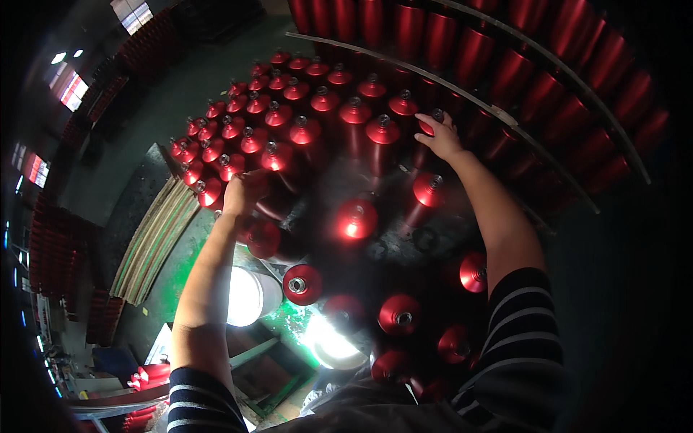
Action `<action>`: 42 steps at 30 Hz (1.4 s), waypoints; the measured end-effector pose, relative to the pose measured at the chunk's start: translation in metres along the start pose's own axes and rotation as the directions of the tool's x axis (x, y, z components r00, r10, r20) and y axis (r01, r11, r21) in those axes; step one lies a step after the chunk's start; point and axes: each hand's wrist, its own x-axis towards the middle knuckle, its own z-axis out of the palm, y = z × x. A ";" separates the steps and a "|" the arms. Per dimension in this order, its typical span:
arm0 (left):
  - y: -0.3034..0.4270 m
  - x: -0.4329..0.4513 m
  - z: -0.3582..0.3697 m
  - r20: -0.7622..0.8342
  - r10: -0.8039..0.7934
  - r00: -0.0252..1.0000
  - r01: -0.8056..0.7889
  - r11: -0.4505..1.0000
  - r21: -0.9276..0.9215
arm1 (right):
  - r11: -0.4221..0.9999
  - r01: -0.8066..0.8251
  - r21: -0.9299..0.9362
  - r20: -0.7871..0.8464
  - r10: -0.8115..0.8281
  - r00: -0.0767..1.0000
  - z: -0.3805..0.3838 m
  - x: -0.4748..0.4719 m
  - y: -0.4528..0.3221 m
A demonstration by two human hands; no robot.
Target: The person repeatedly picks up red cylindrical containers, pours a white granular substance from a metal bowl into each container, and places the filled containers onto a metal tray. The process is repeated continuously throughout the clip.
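Many red metallic cylinders with narrow threaded necks stand upright before me. My right hand (443, 139) is at the top of one red cylinder (427, 128) on the far right of the group. Its fingers are spread about the shoulder and neck, and whether they grip is unclear. On the left, my left hand (243, 194) is among the cylinders, just below a brightly lit cylinder (276, 157) and close to another cylinder (231, 166). Its fingers are in shadow, so any hold is hidden. Between my arms stands a separate cylinder (355, 219).
Stacked red cylinders with a board (411, 67) between layers rise at the far right. A pile of thin boards (157, 243) lies left of my left arm. A white bucket (270, 292) stands near a green-stained floor (289, 319). More cylinders (398, 315) stand close to my body.
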 end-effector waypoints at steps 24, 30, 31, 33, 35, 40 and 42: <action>0.071 -0.198 -0.146 -0.468 -0.091 0.879 -0.252 0.745 -0.618 | 0.348 0.265 0.899 -0.327 0.133 0.936 -0.258 -0.310 -0.149; 0.028 -0.351 -0.039 -0.041 -0.120 0.992 -0.027 0.114 -0.993 | -0.566 -0.357 0.743 0.239 -0.273 0.932 -0.134 -0.481 -0.205; 0.019 -0.380 -0.012 0.048 -0.103 0.994 0.052 0.029 -0.998 | -0.541 -0.424 0.726 0.219 -0.402 0.889 -0.102 -0.500 -0.208; -0.002 -0.431 0.036 0.231 -0.081 0.969 0.219 -0.140 -0.966 | -0.670 -0.477 0.569 0.242 -0.419 0.875 -0.036 -0.536 -0.213; -0.021 -0.467 0.077 0.402 -0.048 0.915 0.361 -0.351 -0.864 | -0.740 -0.546 0.393 0.432 -0.375 0.820 0.019 -0.560 -0.212; -0.053 -0.495 0.147 0.565 0.093 0.820 0.386 -0.818 -0.426 | -0.846 -0.494 -0.200 0.515 -0.519 0.682 0.104 -0.580 -0.198; -0.058 -0.497 0.159 0.594 -0.055 0.803 0.307 -0.815 -0.491 | -0.850 -0.472 -0.234 0.488 -0.523 0.699 0.121 -0.584 -0.192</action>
